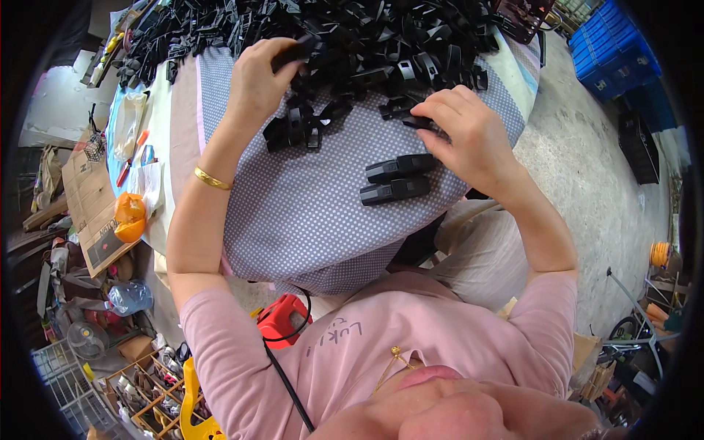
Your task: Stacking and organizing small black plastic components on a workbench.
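Note:
My left hand [258, 82], a gold bangle on its wrist, is closed on a black plastic part [299, 51] at the near edge of a big pile of black plastic parts [396, 37]. Between thumb and fingers, my right hand [473, 136] pinches a small black plastic piece [419, 125], largely covered by the fingers. Just below that hand, two long black parts [400, 167] lie side by side on the dotted grey cloth [315, 220]. Several loose black parts [302, 130] form a small cluster between my hands.
The cloth-covered table rounds toward me. On its left side are an orange bag [130, 218] and red-handled tools [125, 172]. Cardboard [86, 213] leans beside it. A blue crate [612, 51] and a black crate [638, 147] stand on the concrete floor at right.

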A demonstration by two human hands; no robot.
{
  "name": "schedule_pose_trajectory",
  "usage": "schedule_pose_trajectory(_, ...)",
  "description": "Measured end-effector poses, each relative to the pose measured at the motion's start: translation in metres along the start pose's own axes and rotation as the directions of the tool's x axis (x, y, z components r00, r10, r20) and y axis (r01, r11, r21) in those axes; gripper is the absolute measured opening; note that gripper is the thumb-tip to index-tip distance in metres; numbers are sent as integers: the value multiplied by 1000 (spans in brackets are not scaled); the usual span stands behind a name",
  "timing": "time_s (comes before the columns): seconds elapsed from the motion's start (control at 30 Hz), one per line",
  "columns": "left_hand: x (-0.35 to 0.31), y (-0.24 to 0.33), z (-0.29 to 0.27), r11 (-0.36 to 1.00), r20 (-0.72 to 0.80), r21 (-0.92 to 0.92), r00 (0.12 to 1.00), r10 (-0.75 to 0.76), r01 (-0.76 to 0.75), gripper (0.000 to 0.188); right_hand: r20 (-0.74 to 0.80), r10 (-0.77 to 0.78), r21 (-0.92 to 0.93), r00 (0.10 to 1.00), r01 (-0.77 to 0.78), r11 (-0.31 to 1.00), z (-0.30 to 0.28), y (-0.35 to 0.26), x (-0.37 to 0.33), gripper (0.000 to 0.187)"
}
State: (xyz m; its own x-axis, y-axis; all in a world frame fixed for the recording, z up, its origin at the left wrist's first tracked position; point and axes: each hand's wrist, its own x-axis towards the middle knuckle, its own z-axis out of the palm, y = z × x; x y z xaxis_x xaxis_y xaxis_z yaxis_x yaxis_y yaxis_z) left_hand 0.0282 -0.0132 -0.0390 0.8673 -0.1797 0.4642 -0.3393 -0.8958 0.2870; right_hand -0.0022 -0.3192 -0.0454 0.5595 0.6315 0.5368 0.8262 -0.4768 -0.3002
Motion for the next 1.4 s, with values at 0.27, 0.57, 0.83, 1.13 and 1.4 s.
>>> schedule_pose_trajectory(0.27, -14, 52, -9, 434, 188, -867, 968, -167, 244, 55, 101, -61, -147, 993, 75, 986, -11, -6, -6, 31)
schedule_pose_trajectory(0.57, -37, 94, 0, 913, 173, -404, 976, 133, -53, 27, 320, -146, 252, 936, 65, 965, -20, 5, -5, 32)
schedule_pose_trajectory(0.83, -48, 92, -3, 927, 220, -317, 936, 276, -199, 26, 237, -118, 258, 964, 55, 965, -21, 6, -1, 32)
schedule_pose_trajectory(1.13, -49, 101, -1, 921, 277, -390, 956, 95, 22, 24, 33, -47, 119, 998, 43, 992, -8, -2, 0, 31)
schedule_pose_trajectory(1.4, -48, 99, -3, 923, 338, -369, 941, 29, 104, 19, 77, -68, 160, 995, 55, 986, -12, 3, -1, 28)
